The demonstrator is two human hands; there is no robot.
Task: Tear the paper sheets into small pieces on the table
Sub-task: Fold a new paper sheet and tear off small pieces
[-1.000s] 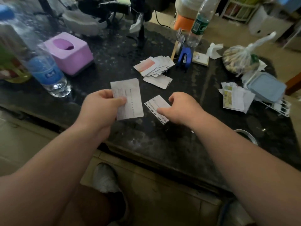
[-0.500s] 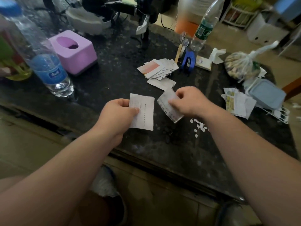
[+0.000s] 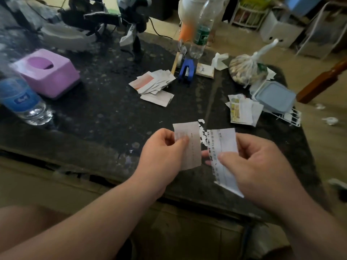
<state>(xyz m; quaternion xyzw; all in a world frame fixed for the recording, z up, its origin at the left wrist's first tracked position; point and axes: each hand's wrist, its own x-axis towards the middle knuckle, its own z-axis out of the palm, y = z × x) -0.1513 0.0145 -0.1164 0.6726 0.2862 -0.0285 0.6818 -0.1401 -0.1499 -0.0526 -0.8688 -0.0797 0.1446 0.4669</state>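
Ten items on or over our dark table (image 3: 105, 117), listed left to right. Bottle (image 3: 24, 102), blue label, at the left edge. Pink tissue box (image 3: 48, 72), just behind it. Paper pile (image 3: 152, 82), fanned, mid-table. Left hand (image 3: 159, 158), over the near edge, thumb and fingers pinching the left piece (image 3: 194, 152), a printed slip held upright. Scraps (image 3: 202, 136), small and white, lying on the table and seen through the gap between the two slips. Right piece (image 3: 223, 141), ragged on its left edge, apart from the left piece. Right hand (image 3: 262, 171), thumb pressed on the right piece, fingers curled behind it. Slips (image 3: 242, 109), stacked, farther right. Tub (image 3: 274, 96), blue lid, touching the slips.
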